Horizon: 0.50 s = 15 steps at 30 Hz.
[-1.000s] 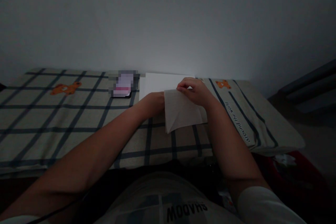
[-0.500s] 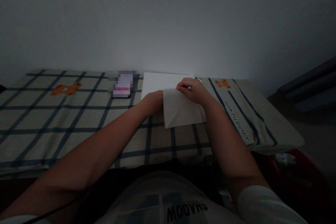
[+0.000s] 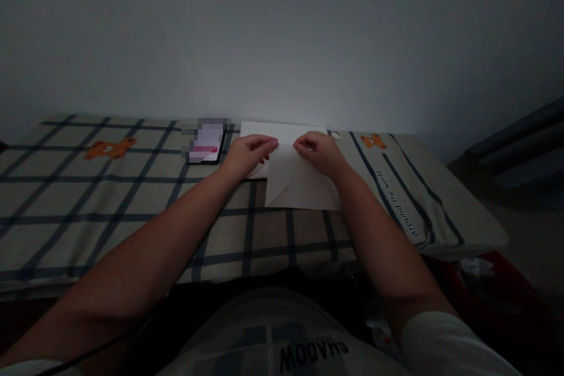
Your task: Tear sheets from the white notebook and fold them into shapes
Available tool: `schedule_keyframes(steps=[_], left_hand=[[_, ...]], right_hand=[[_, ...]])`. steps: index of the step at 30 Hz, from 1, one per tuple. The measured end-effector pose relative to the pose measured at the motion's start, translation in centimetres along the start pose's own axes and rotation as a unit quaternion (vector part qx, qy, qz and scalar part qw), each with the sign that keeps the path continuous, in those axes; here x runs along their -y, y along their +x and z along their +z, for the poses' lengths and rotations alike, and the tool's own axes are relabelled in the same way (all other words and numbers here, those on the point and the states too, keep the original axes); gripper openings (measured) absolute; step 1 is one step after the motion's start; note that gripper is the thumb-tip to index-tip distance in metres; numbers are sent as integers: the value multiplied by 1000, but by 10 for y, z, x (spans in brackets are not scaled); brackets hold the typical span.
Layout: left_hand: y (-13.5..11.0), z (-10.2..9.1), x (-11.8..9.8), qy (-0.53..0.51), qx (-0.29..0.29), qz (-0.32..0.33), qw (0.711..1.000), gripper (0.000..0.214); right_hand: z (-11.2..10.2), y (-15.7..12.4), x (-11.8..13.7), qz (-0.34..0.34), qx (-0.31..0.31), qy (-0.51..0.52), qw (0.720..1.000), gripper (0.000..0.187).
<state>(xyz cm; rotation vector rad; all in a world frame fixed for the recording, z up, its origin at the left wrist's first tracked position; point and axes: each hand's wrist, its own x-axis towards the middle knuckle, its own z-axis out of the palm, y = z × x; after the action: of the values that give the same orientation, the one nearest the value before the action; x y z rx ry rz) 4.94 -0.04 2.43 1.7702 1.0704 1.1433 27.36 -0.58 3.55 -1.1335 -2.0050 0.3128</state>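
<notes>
A sheet of white paper [image 3: 304, 185] with a diagonal crease hangs between my hands, its lower edge toward me. My left hand [image 3: 249, 153] pinches the paper's top edge near its left corner, thumb and fingertips together. Close by on the right, my right hand [image 3: 319, 150] pinches the same edge, fingers curled. Behind and partly under the creased sheet lies a white pad or stack of paper [image 3: 282, 128] on the checked tablecloth. Both hands cover parts of it.
A phone [image 3: 207, 144] with a lit, blurred screen lies left of the paper. The checked tablecloth [image 3: 145, 197] carries orange bear prints and lettering. A plain wall [image 3: 282, 35] rises behind the table. Below right is a red thing [image 3: 506, 288] with something pale on it.
My left hand has come out from behind the paper to its top edge, nearer my right hand. The sheet has shifted a little left and its lower edge lies flatter.
</notes>
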Motion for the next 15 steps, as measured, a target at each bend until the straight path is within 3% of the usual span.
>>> schedule_keyframes(steps=[6,15], left_hand=[[-3,1,-3,75,-33,11,997,35],[-11,5,-9,192,-7,117,974,32]], right_hand=[[9,0,2,-11,-23,2,1000,12],[22,0,14,-25,-17,67,997,8]])
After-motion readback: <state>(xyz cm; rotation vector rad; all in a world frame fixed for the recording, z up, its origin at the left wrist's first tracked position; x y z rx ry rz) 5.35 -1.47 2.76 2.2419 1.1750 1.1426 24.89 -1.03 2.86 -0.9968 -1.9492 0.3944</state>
